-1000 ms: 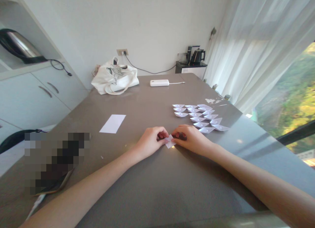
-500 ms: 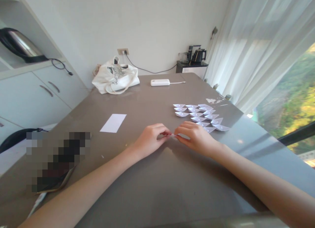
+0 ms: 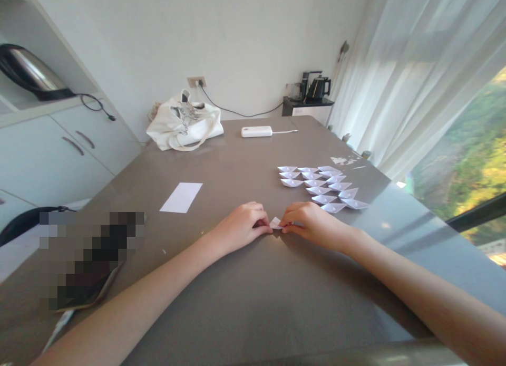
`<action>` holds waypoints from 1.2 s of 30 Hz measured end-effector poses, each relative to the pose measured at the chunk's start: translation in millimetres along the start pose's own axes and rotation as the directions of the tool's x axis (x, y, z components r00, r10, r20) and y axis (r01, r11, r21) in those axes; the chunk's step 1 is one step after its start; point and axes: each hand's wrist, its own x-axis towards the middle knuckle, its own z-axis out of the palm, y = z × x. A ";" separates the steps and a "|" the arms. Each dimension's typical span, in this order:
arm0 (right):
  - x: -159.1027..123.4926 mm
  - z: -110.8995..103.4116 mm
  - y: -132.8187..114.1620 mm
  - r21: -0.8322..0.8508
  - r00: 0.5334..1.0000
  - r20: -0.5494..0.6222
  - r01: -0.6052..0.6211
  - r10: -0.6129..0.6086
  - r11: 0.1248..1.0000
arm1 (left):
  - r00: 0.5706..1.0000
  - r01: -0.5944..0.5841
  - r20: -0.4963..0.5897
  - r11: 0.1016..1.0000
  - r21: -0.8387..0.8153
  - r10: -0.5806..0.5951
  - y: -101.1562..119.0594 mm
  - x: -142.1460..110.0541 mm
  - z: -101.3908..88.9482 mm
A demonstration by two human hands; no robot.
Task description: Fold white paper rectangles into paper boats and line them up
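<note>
A small folded piece of white paper (image 3: 275, 223) is pinched between my two hands above the middle of the table, a pointed corner of it standing up. My left hand (image 3: 245, 225) grips its left end between thumb and fingers. At the other end, my right hand (image 3: 306, 220) holds it the same way, with fingers covering part of it. Several folded white paper boats (image 3: 316, 183) stand in slanted rows just beyond my right hand. To the left of my hands, a flat white sheet of paper (image 3: 181, 198) lies on the table.
A white bag (image 3: 184, 124) and a white power bank (image 3: 256, 131) with a short cable lie at the table's far side. A blurred-out dark device (image 3: 95, 263) stands left of my left forearm. Paper scraps (image 3: 343, 161) lie near the right edge, by the curtain (image 3: 379, 81).
Both hands have come slightly nearer to me and lower with the folded paper. A pointed part of it now shows upright between my fingers. The boats and sheet have stayed put.
</note>
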 end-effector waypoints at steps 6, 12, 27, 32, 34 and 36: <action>0.8 3.2 1.7 0.116 0.987 -0.053 -0.142 0.149 0.983 | 0.995 0.097 -0.010 0.992 -0.085 -0.098 3.1 0.5 -0.8; 2.5 3.5 2.2 0.214 0.970 -0.051 -0.224 0.240 0.951 | 0.993 0.116 -0.027 0.990 -0.082 -0.118 6.0 0.9 -1.0; 4.9 4.6 -6.3 0.162 0.924 -0.094 -0.353 0.370 0.922 | 0.943 0.331 0.007 0.942 -0.047 -0.331 4.4 6.1 3.2; 5.5 5.4 -6.9 0.211 0.910 -0.084 -0.382 0.406 0.900 | 0.939 0.344 0.000 0.939 -0.011 -0.344 5.1 6.9 2.7; 5.6 5.8 -7.1 0.238 0.906 -0.085 -0.385 0.414 0.892 | 0.940 0.342 -0.003 0.940 -0.009 -0.342 4.6 6.9 3.6; 5.5 6.3 -6.8 0.243 0.905 -0.084 -0.387 0.416 0.890 | 0.940 0.342 -0.002 0.940 -0.016 -0.342 3.4 6.3 4.8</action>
